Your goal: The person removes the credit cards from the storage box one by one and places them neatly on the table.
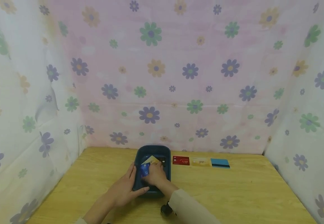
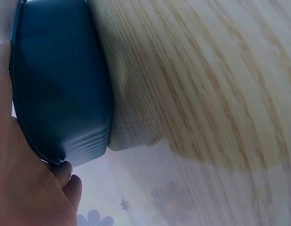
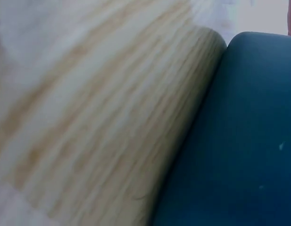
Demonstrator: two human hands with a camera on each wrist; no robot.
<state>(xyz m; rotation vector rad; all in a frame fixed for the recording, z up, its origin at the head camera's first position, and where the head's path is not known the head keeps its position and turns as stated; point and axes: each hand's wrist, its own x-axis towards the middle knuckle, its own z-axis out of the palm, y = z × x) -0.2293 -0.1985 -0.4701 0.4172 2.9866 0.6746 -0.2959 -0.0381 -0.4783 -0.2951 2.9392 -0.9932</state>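
A dark blue plastic bin stands on the table with several cards inside. My left hand holds its left side, the fingers along the wall and the thumb over the near rim. In the left wrist view, this hand lies along the bin's rim. My right hand reaches down into the bin, its fingers bent among the cards. Beside the thumb is a blue card, overlapping a yellow card. A dark card lies by the fingertips. Whether these fingers pinch a card, I cannot tell.
To the bin's right, a red VIP card, a pale gold card and a light blue striped card lie in a row on the wooden table. Flowered cloth walls in the back and both sides.
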